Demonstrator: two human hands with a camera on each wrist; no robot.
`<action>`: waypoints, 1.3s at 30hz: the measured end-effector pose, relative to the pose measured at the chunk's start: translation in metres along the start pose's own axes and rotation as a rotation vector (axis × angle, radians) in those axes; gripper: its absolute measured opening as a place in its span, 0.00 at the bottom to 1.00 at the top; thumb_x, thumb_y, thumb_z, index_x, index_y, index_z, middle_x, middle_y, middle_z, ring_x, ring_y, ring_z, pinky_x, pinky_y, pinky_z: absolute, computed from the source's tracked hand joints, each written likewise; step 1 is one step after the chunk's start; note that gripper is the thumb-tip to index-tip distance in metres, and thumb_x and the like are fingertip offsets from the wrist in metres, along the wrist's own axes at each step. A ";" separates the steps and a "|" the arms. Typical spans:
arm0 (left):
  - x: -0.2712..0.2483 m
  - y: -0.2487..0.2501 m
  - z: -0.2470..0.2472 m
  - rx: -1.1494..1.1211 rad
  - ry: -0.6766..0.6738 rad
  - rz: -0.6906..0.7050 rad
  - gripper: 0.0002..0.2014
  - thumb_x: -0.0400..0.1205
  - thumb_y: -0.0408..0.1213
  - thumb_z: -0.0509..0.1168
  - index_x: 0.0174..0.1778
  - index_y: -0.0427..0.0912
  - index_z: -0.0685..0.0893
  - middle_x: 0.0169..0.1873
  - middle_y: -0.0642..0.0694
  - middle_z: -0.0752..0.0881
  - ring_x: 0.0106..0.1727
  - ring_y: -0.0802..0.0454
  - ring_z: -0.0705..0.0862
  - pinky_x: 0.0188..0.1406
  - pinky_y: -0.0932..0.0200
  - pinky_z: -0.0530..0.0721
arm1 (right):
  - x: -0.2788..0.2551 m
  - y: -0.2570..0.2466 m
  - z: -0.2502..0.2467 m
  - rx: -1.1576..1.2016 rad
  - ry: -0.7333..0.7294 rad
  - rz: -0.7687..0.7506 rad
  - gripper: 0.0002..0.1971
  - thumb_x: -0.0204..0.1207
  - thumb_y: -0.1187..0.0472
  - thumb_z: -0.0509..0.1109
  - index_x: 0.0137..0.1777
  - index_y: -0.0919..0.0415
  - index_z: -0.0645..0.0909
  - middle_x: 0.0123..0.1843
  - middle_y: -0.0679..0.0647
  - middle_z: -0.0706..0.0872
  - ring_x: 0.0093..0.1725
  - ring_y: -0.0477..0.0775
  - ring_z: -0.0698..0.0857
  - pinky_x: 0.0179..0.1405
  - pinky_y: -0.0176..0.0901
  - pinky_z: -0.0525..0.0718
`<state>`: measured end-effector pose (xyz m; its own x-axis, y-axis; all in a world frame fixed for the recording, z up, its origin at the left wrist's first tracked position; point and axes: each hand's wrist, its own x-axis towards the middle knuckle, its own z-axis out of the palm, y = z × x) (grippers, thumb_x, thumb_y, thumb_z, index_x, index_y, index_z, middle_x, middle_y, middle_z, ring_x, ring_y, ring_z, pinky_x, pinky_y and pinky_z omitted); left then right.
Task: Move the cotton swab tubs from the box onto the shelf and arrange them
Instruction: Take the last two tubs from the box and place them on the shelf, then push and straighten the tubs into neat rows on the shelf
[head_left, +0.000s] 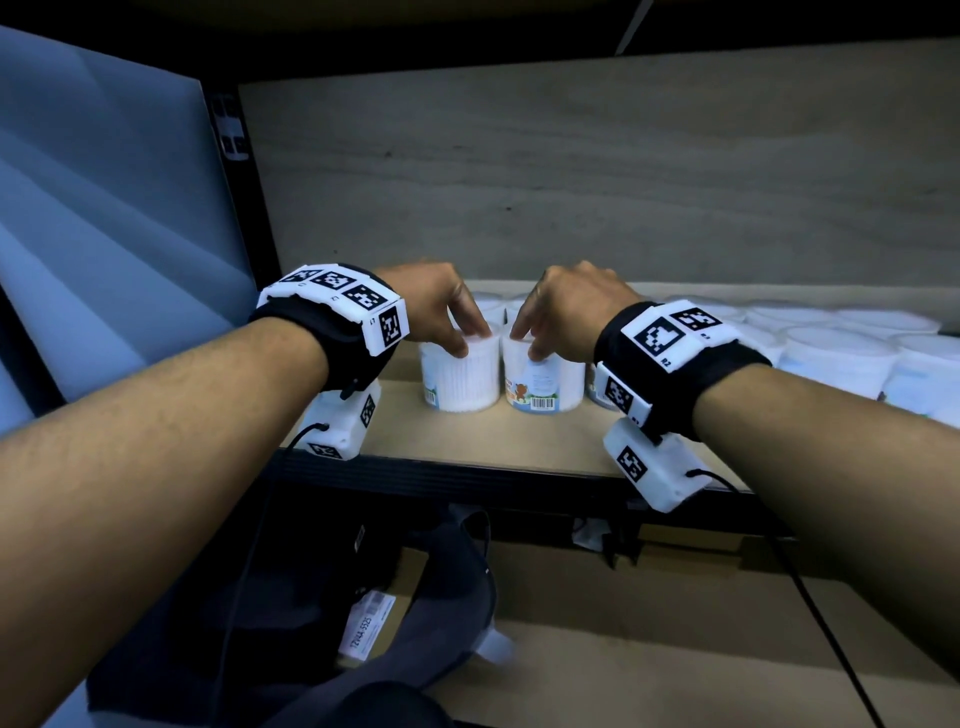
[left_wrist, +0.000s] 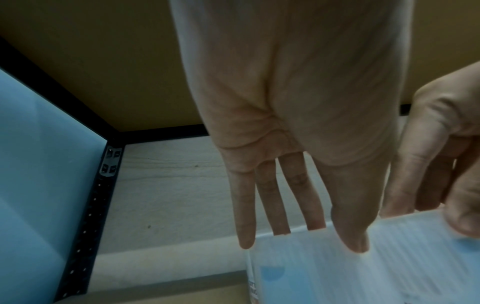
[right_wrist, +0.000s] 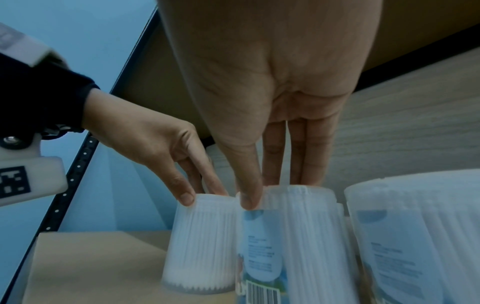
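On shelf (head_left: 519, 441) front edge, left hand (head_left: 436, 306) & right hand (head_left: 566, 312) each pinch a tub top, left tub (head_left: 460, 376), right tub (head_left: 543, 379); many tubs (head_left: 841, 343) already lined up, box contents not visible

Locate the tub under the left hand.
Head view: the leftmost tub stands on the shelf, beside the barcode tub, left hand gripping its lid.
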<state>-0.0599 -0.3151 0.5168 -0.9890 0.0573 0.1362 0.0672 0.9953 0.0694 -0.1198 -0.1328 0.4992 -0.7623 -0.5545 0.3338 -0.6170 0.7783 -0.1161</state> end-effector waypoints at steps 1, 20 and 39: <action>0.001 -0.001 0.000 -0.005 -0.003 0.001 0.18 0.75 0.39 0.79 0.61 0.57 0.91 0.56 0.60 0.90 0.51 0.63 0.84 0.58 0.64 0.80 | 0.001 0.001 0.000 0.004 -0.004 0.001 0.17 0.61 0.57 0.85 0.50 0.39 0.91 0.51 0.45 0.92 0.55 0.54 0.88 0.55 0.44 0.85; 0.011 -0.005 0.005 0.003 0.014 -0.026 0.19 0.75 0.41 0.77 0.61 0.60 0.90 0.55 0.63 0.89 0.52 0.61 0.85 0.60 0.63 0.80 | 0.001 0.017 -0.001 0.010 -0.054 -0.120 0.16 0.72 0.54 0.79 0.59 0.40 0.89 0.60 0.43 0.90 0.64 0.52 0.83 0.64 0.43 0.80; 0.064 0.130 -0.008 0.103 0.008 0.138 0.23 0.74 0.56 0.74 0.65 0.58 0.86 0.59 0.62 0.87 0.56 0.59 0.83 0.63 0.57 0.82 | -0.043 0.125 -0.056 -0.021 -0.061 -0.048 0.20 0.73 0.48 0.77 0.66 0.44 0.85 0.60 0.45 0.88 0.63 0.53 0.82 0.64 0.43 0.80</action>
<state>-0.1130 -0.1824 0.5428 -0.9702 0.1939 0.1452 0.1882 0.9807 -0.0524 -0.1531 0.0044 0.5228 -0.7427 -0.6078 0.2809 -0.6496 0.7559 -0.0819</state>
